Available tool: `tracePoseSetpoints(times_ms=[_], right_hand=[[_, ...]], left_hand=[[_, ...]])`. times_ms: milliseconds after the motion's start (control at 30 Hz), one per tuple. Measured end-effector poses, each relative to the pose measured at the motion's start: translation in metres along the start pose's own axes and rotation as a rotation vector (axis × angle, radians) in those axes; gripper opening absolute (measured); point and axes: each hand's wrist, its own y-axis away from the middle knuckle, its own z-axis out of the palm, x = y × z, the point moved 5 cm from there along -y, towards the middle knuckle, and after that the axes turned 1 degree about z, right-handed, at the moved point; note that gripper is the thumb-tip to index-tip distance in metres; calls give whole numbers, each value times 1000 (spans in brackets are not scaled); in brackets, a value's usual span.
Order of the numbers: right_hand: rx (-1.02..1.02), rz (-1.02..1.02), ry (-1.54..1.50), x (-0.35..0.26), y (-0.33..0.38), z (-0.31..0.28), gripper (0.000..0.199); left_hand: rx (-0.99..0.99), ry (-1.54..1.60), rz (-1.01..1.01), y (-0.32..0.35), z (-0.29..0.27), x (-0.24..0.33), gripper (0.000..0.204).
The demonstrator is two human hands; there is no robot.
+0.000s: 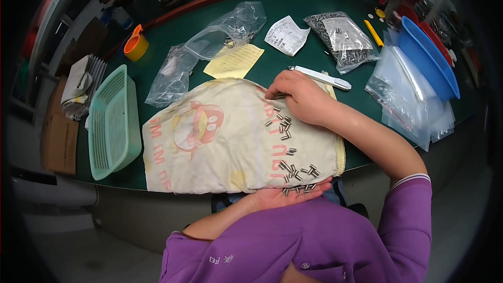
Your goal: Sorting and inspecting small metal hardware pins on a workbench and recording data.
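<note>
A pale yellow cloth (pixel 238 147) with a red cartoon print lies over the table's near edge. Short metal pins (pixel 285 126) are scattered down its right side in a loose band. My left hand (pixel 277 197) is palm up below the near edge of the cloth, fingers stretched out, and holds several of the pins. At the cloth's far right edge, my right hand (pixel 301 94) rests with fingers curled down beside the uppermost pins. Its fingertips are partly hidden, and what they pinch cannot be made out. Just beyond it lies a white box cutter (pixel 327 78).
A bag of metal pins (pixel 343 42), a paper slip (pixel 287 35), a yellow note (pixel 234 62) and a crumpled clear bag (pixel 173 71) lie beyond the cloth. A green basket (pixel 112 126) stands left; flat plastic bags (pixel 403 86) and a blue basket (pixel 429 63) are right.
</note>
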Motion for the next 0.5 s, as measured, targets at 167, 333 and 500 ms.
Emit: tracePoseSetpoints(times_ms=[167, 333, 500], right_hand=[[84, -129, 128, -32, 9, -7, 23], [-216, 86, 198, -21, -17, -16, 18], [-455, 329, 133, -6, -31, -23, 23]], left_hand=[[57, -354, 129, 1, 2, 3, 60], [5, -149, 52, 0, -1, 1, 56], [13, -138, 16, -2, -5, 4, 53]])
